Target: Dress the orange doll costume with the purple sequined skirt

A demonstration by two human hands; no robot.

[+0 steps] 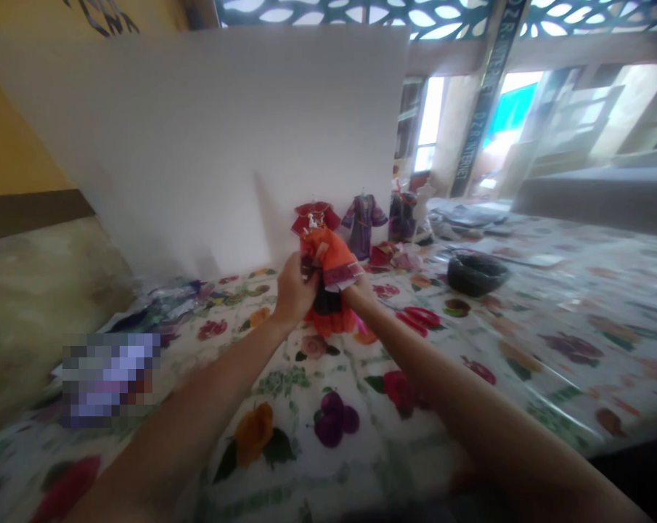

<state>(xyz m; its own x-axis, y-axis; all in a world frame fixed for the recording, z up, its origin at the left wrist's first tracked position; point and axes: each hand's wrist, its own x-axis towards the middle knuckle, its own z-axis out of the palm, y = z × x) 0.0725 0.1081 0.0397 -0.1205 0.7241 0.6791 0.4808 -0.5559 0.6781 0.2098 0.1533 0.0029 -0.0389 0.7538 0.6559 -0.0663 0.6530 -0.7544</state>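
Orange garment [336,254], long axis tilted, hem pointing lower right, left fingers [310,283] pinching it, right fingers hidden, cannot tell grip

Mostly cloth up front, glossy plastic-looking cover under it, matt board behind.
Orange garment [336,250]: thin soft cloth, slight sheen; patterned hem band [343,275] reads as woven or printed fabric. Red dress [318,211] and purple dress [362,226]: cloth, mostly matt, trim too small to call. Table cover [380,472]: smooth, printed, plastic-looking, shiny streaks at right. White board [197,145]: smooth, flat matt, paper or painted, can't tell. Black bowl [478,276]: dark, uneven surface, material unclear. Red loops [422,318]: smooth plastic by the look. Bundle at left [178,299]: crinkled, clear shiny film. Lower left wall [39,312]: mottled, dull.
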